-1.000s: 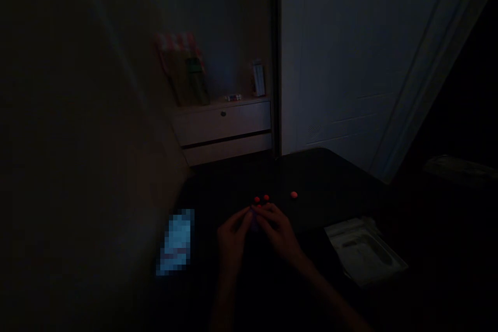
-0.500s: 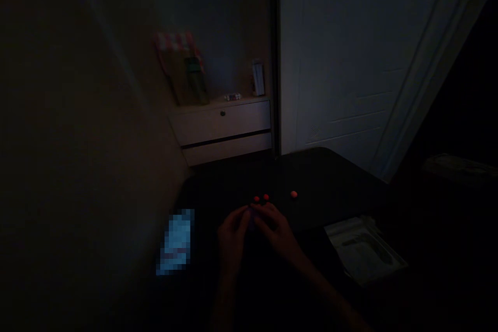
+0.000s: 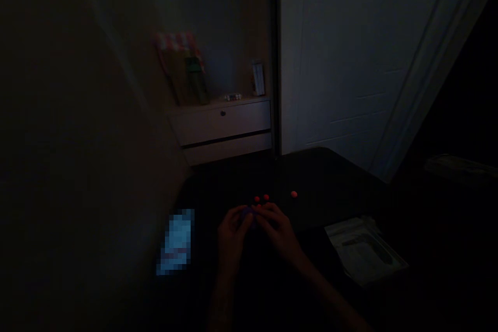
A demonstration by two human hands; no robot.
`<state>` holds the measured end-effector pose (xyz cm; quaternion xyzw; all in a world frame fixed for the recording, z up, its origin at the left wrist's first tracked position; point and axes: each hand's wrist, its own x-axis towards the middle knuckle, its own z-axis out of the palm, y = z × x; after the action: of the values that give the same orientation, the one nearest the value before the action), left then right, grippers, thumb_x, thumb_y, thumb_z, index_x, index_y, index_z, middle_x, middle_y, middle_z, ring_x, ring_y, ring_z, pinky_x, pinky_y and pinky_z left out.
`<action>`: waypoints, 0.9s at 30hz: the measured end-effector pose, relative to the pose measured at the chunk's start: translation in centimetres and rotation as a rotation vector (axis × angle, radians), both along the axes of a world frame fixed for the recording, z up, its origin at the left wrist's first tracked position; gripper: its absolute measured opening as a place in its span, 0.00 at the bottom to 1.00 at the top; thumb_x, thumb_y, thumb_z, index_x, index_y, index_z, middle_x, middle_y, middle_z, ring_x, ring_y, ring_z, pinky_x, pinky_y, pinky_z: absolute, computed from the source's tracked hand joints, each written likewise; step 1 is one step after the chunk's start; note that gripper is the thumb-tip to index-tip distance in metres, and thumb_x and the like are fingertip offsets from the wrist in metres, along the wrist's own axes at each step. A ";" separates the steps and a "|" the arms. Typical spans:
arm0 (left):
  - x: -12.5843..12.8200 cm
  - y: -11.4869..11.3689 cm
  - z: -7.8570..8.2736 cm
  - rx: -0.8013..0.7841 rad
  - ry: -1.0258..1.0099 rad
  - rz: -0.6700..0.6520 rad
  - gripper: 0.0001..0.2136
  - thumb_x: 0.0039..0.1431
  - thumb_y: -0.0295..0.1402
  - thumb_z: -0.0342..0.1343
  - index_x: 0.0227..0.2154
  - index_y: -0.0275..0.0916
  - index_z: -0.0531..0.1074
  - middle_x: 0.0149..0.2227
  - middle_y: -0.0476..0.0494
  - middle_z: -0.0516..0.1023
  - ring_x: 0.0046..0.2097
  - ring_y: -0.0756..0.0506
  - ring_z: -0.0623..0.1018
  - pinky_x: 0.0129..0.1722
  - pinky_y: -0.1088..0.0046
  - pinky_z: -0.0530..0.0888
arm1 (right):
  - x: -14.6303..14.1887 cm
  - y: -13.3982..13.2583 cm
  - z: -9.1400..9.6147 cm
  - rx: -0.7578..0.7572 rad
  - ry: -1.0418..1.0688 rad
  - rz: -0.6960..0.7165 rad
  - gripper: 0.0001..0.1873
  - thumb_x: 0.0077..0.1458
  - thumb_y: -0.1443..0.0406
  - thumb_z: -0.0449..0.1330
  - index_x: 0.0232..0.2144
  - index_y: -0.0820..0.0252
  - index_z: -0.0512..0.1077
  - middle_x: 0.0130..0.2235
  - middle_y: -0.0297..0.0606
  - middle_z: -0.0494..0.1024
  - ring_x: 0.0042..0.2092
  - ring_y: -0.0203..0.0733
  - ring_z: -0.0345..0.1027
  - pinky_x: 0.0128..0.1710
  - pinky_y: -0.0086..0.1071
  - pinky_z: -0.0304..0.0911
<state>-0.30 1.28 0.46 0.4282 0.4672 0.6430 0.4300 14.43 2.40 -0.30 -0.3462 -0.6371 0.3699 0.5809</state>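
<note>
The room is very dark. My left hand [image 3: 232,236] and my right hand [image 3: 278,231] meet over a dark table [image 3: 330,181], fingers curled together around a small purplish thing [image 3: 251,216] that I cannot make out. Just beyond the fingertips lie two small red pieces [image 3: 261,198]. A third red piece [image 3: 293,194] rests alone farther right.
A lit, blurred screen [image 3: 177,241] glows left of my hands. A pale plastic packet [image 3: 363,254] lies at the table's right. Behind stands a light drawer unit [image 3: 223,127] with small items on top, beside a white door [image 3: 350,62].
My fingers have shifted slightly around the small thing; both hands stay in the same spot. Nothing else has moved.
</note>
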 end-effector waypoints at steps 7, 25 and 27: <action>0.3 -0.4 0.6 -0.026 -0.019 0.000 0.22 0.47 0.41 0.73 0.43 0.37 0.79 0.41 0.38 0.86 0.45 0.39 0.85 0.45 0.65 0.80 | 0.1 0.1 0.3 -0.015 0.030 0.019 0.12 0.64 0.56 0.64 0.47 0.47 0.84 0.45 0.40 0.79 0.50 0.46 0.75 0.52 0.39 0.70; 0.4 -0.7 0.8 -0.047 -0.028 -0.035 0.22 0.48 0.42 0.73 0.41 0.38 0.74 0.36 0.42 0.86 0.37 0.43 0.85 0.37 0.72 0.77 | 0.0 -0.3 0.2 0.025 -0.015 -0.054 0.12 0.62 0.57 0.66 0.46 0.50 0.83 0.45 0.40 0.79 0.47 0.45 0.75 0.48 0.37 0.71; 0.4 -0.7 0.8 -0.046 -0.044 -0.031 0.22 0.47 0.42 0.73 0.42 0.38 0.74 0.36 0.43 0.86 0.38 0.43 0.85 0.37 0.73 0.77 | 0.0 -0.2 0.0 0.026 -0.033 -0.036 0.14 0.62 0.57 0.67 0.48 0.49 0.83 0.45 0.39 0.78 0.45 0.44 0.74 0.47 0.37 0.71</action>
<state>0.06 0.60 1.29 0.4112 0.4656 0.6347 0.4596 14.46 2.16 -0.25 -0.3562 -0.6450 0.3453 0.5812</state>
